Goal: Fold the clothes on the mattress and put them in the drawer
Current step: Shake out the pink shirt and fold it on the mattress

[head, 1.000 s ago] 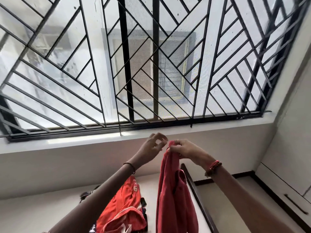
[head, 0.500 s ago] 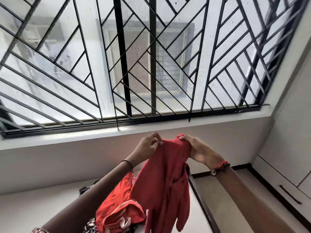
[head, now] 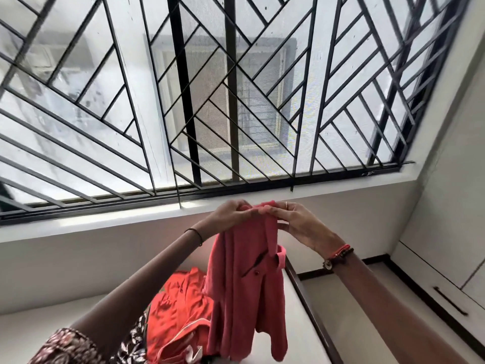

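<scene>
Garment under fold: pink-red buttoned shirt of soft knit cloth (head: 244, 298), held in the air above the white mattress (head: 301, 334). Whether the hem touches the surface cannot be told.

The top edge is pinched by the left hand (head: 231, 214) and the right hand (head: 296, 224), fingers curled onto the cloth and fingertips meeting.

Half a second ago the hands were held apart with the top edge spread between them. Now the two ends are brought together, so the shirt is doubled lengthwise and hangs narrower, button placket outward.

Judged: lengthwise fold made; cross fold and laying down not yet done.

A crumpled orange-red garment (head: 178, 311) is left unfolded on the mattress at left. The white drawer front with dark bar handle (head: 450, 300) is seen well apart at right and appears closed.
</scene>
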`<move>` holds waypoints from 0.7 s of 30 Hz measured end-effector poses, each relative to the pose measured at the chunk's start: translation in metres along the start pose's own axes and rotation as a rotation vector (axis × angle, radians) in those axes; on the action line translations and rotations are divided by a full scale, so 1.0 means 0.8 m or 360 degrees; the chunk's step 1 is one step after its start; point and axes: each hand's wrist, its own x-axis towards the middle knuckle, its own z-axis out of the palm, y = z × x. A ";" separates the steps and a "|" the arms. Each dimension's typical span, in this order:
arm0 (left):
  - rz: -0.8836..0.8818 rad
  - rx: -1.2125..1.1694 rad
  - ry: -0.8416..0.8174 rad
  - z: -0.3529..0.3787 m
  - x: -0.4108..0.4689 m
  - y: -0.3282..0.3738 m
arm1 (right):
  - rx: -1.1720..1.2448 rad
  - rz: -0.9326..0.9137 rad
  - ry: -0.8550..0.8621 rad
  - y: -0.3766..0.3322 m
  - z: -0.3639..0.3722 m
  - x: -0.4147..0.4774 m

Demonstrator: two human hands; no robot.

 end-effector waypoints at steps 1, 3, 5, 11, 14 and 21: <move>0.0042 0.0024 -0.0057 -0.004 0.001 0.001 | -0.0069 -0.0073 0.0007 0.000 0.001 0.000; 0.0167 0.0146 -0.0116 -0.011 0.005 -0.001 | -0.0287 -0.0238 0.0064 0.002 0.003 0.003; 0.0255 0.0193 -0.0106 -0.018 0.007 0.000 | -0.0406 -0.0390 0.0110 0.007 -0.002 0.004; 0.0336 0.0022 -0.0052 -0.040 -0.001 0.003 | -0.0532 -0.0034 -0.0236 0.057 -0.049 0.004; 0.0426 0.0027 -0.0047 -0.057 0.002 0.009 | -0.0564 0.0060 -0.0330 0.084 -0.057 0.001; 0.0316 0.0066 0.0095 -0.097 0.007 0.007 | -0.0554 -0.0016 -0.0243 0.090 -0.062 0.009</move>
